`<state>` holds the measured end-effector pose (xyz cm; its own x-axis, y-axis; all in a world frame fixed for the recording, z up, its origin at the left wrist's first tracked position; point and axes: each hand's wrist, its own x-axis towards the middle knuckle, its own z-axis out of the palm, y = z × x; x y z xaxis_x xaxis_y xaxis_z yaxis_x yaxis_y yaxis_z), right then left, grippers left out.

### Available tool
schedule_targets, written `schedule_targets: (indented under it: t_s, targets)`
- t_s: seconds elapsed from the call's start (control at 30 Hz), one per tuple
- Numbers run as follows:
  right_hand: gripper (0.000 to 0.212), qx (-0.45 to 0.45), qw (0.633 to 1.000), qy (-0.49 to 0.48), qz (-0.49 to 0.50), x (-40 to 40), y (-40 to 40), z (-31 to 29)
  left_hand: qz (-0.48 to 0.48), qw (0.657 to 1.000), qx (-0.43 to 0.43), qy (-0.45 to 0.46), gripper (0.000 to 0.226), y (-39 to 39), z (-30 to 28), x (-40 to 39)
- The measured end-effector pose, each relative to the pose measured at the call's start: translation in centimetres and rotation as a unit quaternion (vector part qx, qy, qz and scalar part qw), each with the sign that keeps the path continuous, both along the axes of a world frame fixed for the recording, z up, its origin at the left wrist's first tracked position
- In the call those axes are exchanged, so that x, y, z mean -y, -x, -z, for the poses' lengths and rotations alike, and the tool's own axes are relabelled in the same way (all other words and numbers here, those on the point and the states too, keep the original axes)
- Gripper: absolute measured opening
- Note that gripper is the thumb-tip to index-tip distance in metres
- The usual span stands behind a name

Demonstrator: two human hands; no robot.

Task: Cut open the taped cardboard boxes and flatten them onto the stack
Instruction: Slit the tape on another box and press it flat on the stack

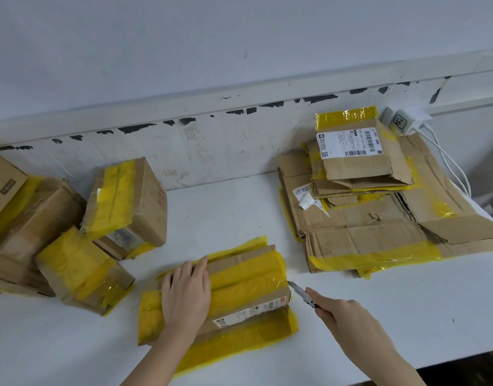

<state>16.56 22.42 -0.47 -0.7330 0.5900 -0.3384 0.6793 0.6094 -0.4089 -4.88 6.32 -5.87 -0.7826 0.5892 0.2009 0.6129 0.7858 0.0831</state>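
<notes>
Pressing left hand flat on box, right hand gripping knife.

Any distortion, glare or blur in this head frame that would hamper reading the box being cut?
Head view: wide-angle bending curves the wall ledge; lighting is soft and even, with faint shadows. Mild glare on the yellow tape of the box under the left hand. The knife in the right hand is sharp enough; label print on the stack is too small to read.

brown cardboard boxes, yellow tape, white table
</notes>
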Motion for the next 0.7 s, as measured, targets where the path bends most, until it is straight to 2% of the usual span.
schedule_targets:
  t_s: [0.1,0.17,0.23,0.3,0.33,0.4,0.5,0.7]
  targets:
    - [0.037,0.011,0.999,0.053,-0.003,-0.6,-0.8,-0.2,0.011,1.0,-0.008,-0.003,0.047,0.3,0.0,0.1]
    - [0.036,-0.044,0.989,0.132,0.046,-1.3,-1.5,-0.5,0.002,1.0,0.001,0.002,0.045,0.3,-0.2,0.0]
    - [0.031,-0.123,0.961,0.207,0.135,-1.4,-1.6,-0.9,-0.035,0.999,0.015,0.026,0.036,0.3,-0.9,0.2]
    - [0.014,-0.171,0.925,0.284,0.189,-0.5,-0.4,-1.0,-0.083,0.993,0.058,0.061,0.035,0.8,-1.1,0.9]
    - [0.01,-0.175,0.912,0.315,0.198,0.3,0.7,-0.9,-0.094,0.991,0.071,0.065,0.036,1.1,-1.0,1.4]
    - [0.017,-0.167,0.898,0.36,0.191,2.5,3.3,-0.3,-0.106,0.985,0.105,0.09,0.039,1.8,-0.7,2.0]
    - [0.022,-0.16,0.903,0.365,0.161,5.4,7.4,1.0,-0.113,0.976,0.158,0.099,0.04,1.8,-0.9,1.9]
    - [0.027,-0.18,0.94,0.27,0.105,5.5,12.8,1.9,-0.123,0.947,0.298,0.008,0.048,-2.4,-2.2,2.2]
